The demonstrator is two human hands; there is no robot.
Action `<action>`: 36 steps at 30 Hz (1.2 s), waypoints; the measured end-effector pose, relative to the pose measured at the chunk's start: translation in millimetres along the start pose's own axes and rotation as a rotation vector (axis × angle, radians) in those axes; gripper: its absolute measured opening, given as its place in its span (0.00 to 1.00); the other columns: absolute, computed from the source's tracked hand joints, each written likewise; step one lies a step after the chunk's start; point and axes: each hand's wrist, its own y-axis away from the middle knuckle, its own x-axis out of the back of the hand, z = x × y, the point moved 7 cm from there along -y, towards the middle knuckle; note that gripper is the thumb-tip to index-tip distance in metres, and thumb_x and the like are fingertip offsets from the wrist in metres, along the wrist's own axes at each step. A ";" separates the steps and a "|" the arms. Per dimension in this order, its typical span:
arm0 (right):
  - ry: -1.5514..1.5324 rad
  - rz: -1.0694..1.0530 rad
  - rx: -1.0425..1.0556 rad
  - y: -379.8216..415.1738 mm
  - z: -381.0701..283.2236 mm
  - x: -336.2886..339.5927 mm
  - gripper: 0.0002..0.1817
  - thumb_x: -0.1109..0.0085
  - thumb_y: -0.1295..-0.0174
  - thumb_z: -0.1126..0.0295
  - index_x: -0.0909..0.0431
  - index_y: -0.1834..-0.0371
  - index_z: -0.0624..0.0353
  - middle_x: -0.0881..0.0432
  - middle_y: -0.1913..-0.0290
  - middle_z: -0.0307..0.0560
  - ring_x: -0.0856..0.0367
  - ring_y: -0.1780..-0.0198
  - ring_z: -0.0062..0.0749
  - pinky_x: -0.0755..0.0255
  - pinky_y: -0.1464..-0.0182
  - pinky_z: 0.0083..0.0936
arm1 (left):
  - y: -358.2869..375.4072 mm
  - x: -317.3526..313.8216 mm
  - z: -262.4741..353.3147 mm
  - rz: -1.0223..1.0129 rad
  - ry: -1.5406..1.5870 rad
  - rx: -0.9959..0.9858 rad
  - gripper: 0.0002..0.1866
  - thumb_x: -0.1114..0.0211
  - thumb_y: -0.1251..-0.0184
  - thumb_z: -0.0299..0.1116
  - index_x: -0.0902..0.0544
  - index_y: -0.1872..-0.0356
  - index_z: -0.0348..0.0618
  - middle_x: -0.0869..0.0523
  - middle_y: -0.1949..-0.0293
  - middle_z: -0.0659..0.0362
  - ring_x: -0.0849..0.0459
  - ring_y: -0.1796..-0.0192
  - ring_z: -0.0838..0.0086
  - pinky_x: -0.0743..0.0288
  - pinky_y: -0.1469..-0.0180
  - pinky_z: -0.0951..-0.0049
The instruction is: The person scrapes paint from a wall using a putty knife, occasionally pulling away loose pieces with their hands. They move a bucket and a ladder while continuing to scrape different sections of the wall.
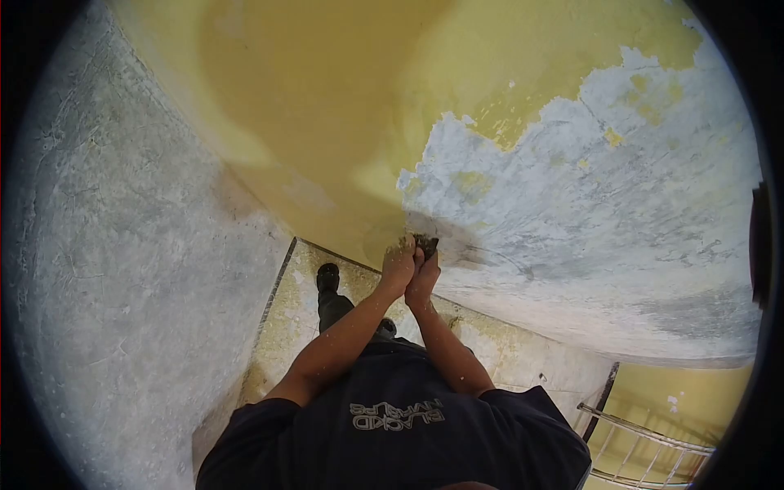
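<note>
Both my hands meet low on a wall whose yellow paint [327, 73] borders a bare grey-white patch [523, 204] with a ragged edge. My left hand [398, 268] is closed, its fingers up against a small dark tool that looks like a scraper [426, 243]. Close beside it, my right hand [422, 280] is wrapped round the same tool from below. The tool sits at the wall near the left border of the bare patch. Its blade and much of its handle are hidden by fingers and shadow.
A grey wall [139, 220] stands at the left, meeting the yellow wall in a corner. Flakes and dust speckle the floor [282, 306] around my shoe [327, 276]. A metal rack with rungs [645, 441] is at lower right, and a dark object [760, 245] at the right edge.
</note>
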 end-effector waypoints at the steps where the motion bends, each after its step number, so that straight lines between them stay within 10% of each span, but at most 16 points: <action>1: 0.031 -0.007 0.027 0.9 -7.0 0.4 0.13 0.51 0.33 0.64 0.29 0.58 0.64 0.19 0.71 0.60 0.18 0.69 0.52 0.28 0.70 0.37 | -2.1 9.1 5.8 -0.005 0.080 0.040 0.15 0.61 0.28 0.38 0.29 0.62 0.38 0.21 0.65 0.41 0.22 0.61 0.44 0.30 0.59 0.50; 5: 0.062 -0.016 0.067 -3.1 -7.9 -4.2 0.12 0.51 0.33 0.65 0.29 0.57 0.64 0.19 0.71 0.60 0.18 0.68 0.52 0.28 0.69 0.36 | 4.0 9.4 16.8 0.009 -0.291 -0.121 0.15 0.61 0.29 0.37 0.29 0.62 0.37 0.21 0.66 0.41 0.21 0.61 0.45 0.30 0.58 0.49; 9: -0.067 0.033 0.061 -1.1 -7.0 -3.0 0.11 0.52 0.33 0.65 0.30 0.60 0.65 0.19 0.72 0.59 0.17 0.69 0.50 0.29 0.70 0.36 | 3.1 20.7 20.5 0.052 0.168 0.044 0.15 0.60 0.28 0.38 0.29 0.62 0.37 0.21 0.65 0.41 0.22 0.61 0.45 0.31 0.58 0.50; 20: -0.281 0.054 -0.084 11.6 8.9 -10.6 0.13 0.50 0.33 0.64 0.29 0.62 0.67 0.19 0.72 0.50 0.29 0.70 0.22 0.31 0.70 0.28 | 9.0 24.8 20.8 0.041 0.045 0.092 0.22 0.57 0.28 0.44 0.23 0.65 0.33 0.20 0.64 0.42 0.22 0.59 0.50 0.33 0.58 0.55; 33: -0.314 0.074 0.001 -5.4 40.7 -15.7 0.17 0.51 0.33 0.59 0.29 0.57 0.65 0.20 0.73 0.56 0.20 0.74 0.40 0.30 0.72 0.30 | 3.0 13.2 16.8 0.223 -0.043 -0.112 0.15 0.57 0.30 0.36 0.27 0.67 0.36 0.21 0.66 0.43 0.22 0.61 0.48 0.32 0.57 0.51; 36: -0.200 0.037 0.047 -1.1 10.1 -5.8 0.15 0.51 0.33 0.60 0.30 0.60 0.64 0.20 0.75 0.54 0.20 0.75 0.40 0.31 0.73 0.30 | 1.4 13.3 10.7 -0.014 0.011 0.066 0.16 0.56 0.29 0.37 0.26 0.66 0.35 0.20 0.65 0.44 0.22 0.60 0.48 0.32 0.57 0.52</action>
